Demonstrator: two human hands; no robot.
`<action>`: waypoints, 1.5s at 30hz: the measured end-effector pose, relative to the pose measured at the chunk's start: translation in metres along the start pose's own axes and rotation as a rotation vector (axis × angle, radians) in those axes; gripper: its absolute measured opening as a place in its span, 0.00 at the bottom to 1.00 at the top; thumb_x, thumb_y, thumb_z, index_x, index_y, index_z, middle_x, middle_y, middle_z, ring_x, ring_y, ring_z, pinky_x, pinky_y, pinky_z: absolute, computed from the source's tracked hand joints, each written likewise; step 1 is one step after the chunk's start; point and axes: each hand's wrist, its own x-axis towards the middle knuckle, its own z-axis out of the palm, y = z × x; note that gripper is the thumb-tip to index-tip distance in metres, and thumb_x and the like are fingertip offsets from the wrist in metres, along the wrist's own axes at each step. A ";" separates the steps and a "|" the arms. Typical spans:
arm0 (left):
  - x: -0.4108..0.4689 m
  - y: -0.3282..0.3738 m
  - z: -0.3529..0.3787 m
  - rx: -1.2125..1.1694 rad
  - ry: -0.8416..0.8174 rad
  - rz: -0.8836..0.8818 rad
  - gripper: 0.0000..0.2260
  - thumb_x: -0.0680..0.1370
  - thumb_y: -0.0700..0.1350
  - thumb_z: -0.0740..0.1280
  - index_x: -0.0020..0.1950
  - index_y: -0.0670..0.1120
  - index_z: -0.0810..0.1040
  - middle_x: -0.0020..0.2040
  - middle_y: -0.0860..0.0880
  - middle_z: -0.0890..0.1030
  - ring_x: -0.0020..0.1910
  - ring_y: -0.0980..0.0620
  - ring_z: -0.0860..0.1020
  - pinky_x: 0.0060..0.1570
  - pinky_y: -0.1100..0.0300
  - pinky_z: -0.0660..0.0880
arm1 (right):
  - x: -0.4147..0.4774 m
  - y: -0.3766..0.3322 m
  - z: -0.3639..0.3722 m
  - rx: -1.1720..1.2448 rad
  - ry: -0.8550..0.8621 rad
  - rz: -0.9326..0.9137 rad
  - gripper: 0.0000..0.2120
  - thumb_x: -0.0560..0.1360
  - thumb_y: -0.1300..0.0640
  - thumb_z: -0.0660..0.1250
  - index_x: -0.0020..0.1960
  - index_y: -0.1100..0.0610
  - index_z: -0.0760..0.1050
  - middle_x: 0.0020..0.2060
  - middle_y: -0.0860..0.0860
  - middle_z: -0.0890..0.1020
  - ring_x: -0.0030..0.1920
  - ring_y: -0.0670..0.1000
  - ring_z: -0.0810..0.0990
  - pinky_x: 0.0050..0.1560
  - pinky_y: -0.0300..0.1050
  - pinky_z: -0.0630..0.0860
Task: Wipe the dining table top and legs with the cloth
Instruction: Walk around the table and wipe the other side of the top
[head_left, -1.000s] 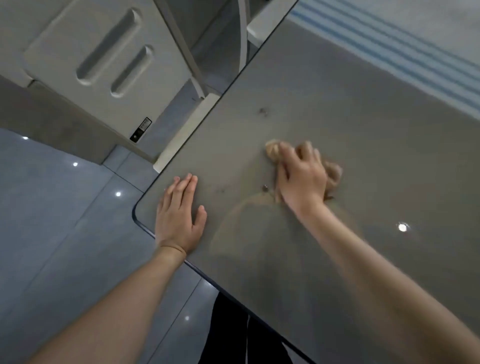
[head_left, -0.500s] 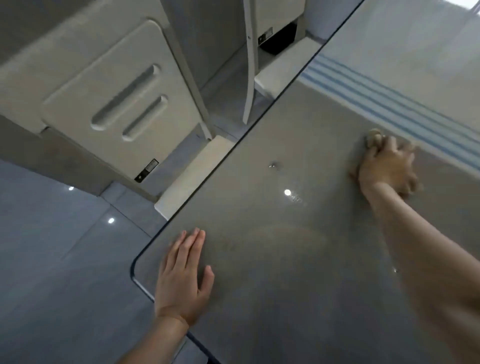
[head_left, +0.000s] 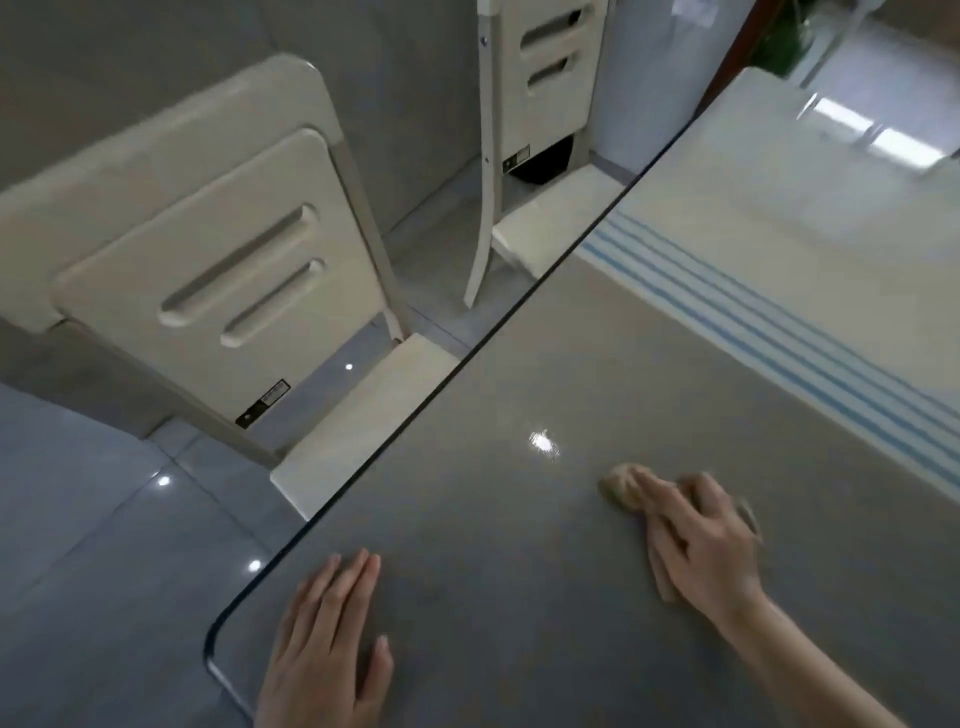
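The glossy grey dining table top (head_left: 493, 519) fills the right and lower part of the head view; its rounded corner is at the lower left. My right hand (head_left: 701, 545) presses a small tan cloth (head_left: 621, 486) flat on the top, and the cloth pokes out beyond my fingertips. My left hand (head_left: 327, 639) lies flat, fingers together, near the rounded corner and holds nothing. The table legs are hidden.
Two cream chairs stand along the table's left edge: a near chair (head_left: 208, 270) and a far chair (head_left: 540, 119), their seats tucked partly under the edge. Blue stripes (head_left: 779, 332) show in the glossy top at the right. Shiny grey floor tiles (head_left: 78, 519) lie at the left.
My right hand has swept the cloth away across the top and then back toward me. My left hand stayed flat near the corner. My view has tilted up along the table.
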 end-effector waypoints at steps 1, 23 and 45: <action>0.002 0.000 0.004 0.018 0.034 0.007 0.26 0.69 0.52 0.60 0.65 0.43 0.77 0.64 0.47 0.78 0.66 0.47 0.72 0.64 0.49 0.68 | 0.025 0.020 -0.001 -0.038 0.052 0.178 0.18 0.77 0.47 0.58 0.63 0.46 0.77 0.42 0.52 0.72 0.38 0.58 0.77 0.42 0.48 0.74; 0.009 0.007 -0.008 -0.044 -0.146 -0.068 0.29 0.74 0.51 0.59 0.75 0.46 0.63 0.74 0.49 0.67 0.75 0.49 0.60 0.74 0.49 0.56 | 0.042 -0.063 0.028 -0.068 0.086 0.348 0.15 0.77 0.52 0.62 0.62 0.50 0.77 0.45 0.58 0.74 0.44 0.61 0.75 0.42 0.49 0.67; 0.001 0.008 -0.005 -0.080 -0.058 -0.082 0.26 0.75 0.43 0.54 0.75 0.45 0.65 0.74 0.49 0.68 0.75 0.49 0.60 0.75 0.50 0.55 | -0.022 -0.054 0.001 -0.062 0.156 0.616 0.16 0.75 0.52 0.60 0.61 0.51 0.77 0.49 0.61 0.73 0.46 0.63 0.75 0.46 0.52 0.71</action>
